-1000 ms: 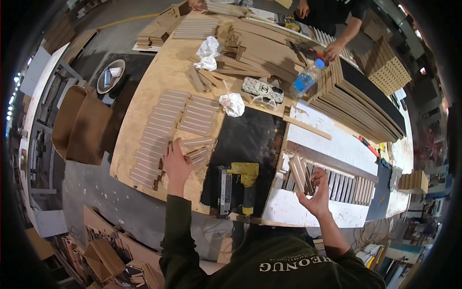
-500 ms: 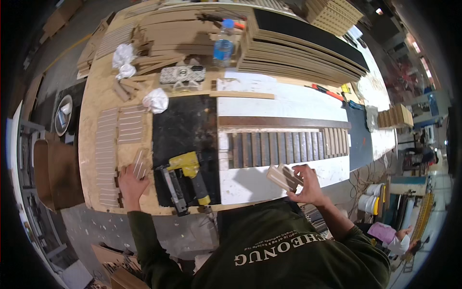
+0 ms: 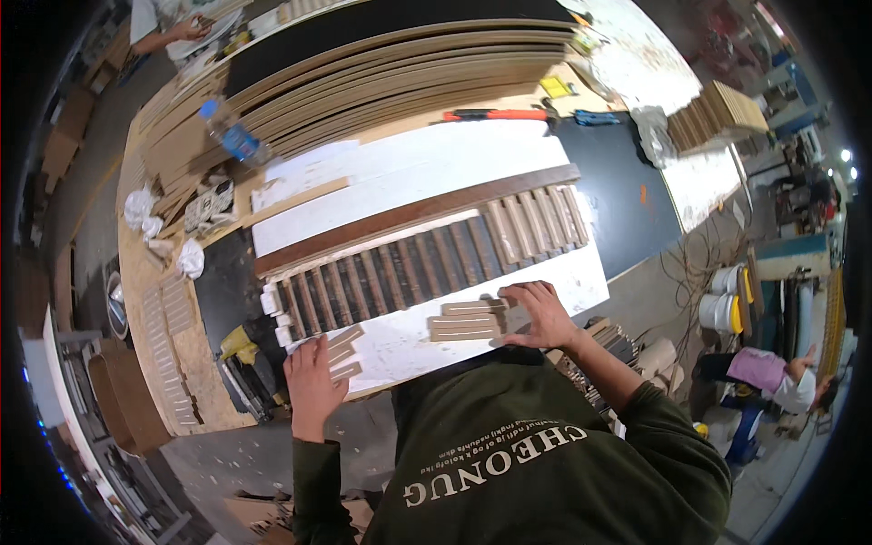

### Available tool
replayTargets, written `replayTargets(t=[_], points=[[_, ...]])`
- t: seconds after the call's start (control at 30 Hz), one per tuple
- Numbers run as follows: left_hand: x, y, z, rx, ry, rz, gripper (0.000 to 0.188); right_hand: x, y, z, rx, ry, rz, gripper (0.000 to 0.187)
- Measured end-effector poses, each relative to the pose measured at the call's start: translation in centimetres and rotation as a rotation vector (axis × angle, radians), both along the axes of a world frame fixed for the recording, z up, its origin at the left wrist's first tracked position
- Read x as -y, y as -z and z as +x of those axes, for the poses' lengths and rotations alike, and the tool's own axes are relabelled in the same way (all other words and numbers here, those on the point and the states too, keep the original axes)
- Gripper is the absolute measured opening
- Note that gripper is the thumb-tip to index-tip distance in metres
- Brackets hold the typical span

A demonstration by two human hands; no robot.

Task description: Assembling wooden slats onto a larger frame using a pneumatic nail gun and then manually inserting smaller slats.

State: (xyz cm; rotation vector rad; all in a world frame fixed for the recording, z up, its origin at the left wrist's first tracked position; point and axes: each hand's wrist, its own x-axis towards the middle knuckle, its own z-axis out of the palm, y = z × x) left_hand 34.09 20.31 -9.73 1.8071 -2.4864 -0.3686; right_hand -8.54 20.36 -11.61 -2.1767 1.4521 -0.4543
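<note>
Several short wooden strips (image 3: pixel 343 351) with pale lines along them are gripped at one end by my left hand (image 3: pixel 313 377), at the near left corner of a white board (image 3: pixel 397 338). Closer to the board's middle, my right hand (image 3: pixel 543 316) has its thumb and fingers closed around the right end of another small group of wooden strips (image 3: pixel 465 323). Just beyond both hands lies a slatted row (image 3: pixel 391 277) of brown bars with dark gaps. Lighter strips (image 3: pixel 536 224) fill its right end. A long dark brown bar (image 3: pixel 418 218) runs along its far side.
A yellow and black nail gun (image 3: pixel 241 350) lies left of my left hand, with more lined strips (image 3: pixel 163 341) beyond it. Stacked boards (image 3: pixel 400 59), a water bottle (image 3: pixel 234 134) and an orange-handled tool (image 3: pixel 495 115) are at the back. A person's arm (image 3: pixel 173 34) shows far left.
My view has turned and shifted rightward. My left hand has come from the strips left of the nail gun to the white board, with strips in it. The right hand's strips are now lower, by the board.
</note>
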Motion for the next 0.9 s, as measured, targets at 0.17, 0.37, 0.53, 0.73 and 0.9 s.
replayTargets(t=[0.17,0.37,0.53,0.73,0.9], points=[[-0.8,-1.5,-7.0,-0.094,-0.051,-0.012,0.064,0.1,0.8,-2.5,0.148,0.010,-0.018,0.053],[-1.8,-1.2,-11.5,-0.291,-0.221,-0.189,0.047,0.9,2.2,-2.5,0.134,0.022,-0.128,0.033],[-3.5,-1.3,-14.6,-0.482,-0.286,-0.111,0.041,0.8,1.8,-3.6,0.289,0.076,-0.201,0.026],[-2.1,-2.7,-23.1,-0.459,-0.035,-0.124,0.053,0.4,-1.0,-5.6,0.372,0.012,-0.105,0.025],[-2.1,-2.3,-23.5,-0.387,0.013,-0.157,0.056,0.4,-0.8,-5.9,0.524,0.054,0.075,0.024]])
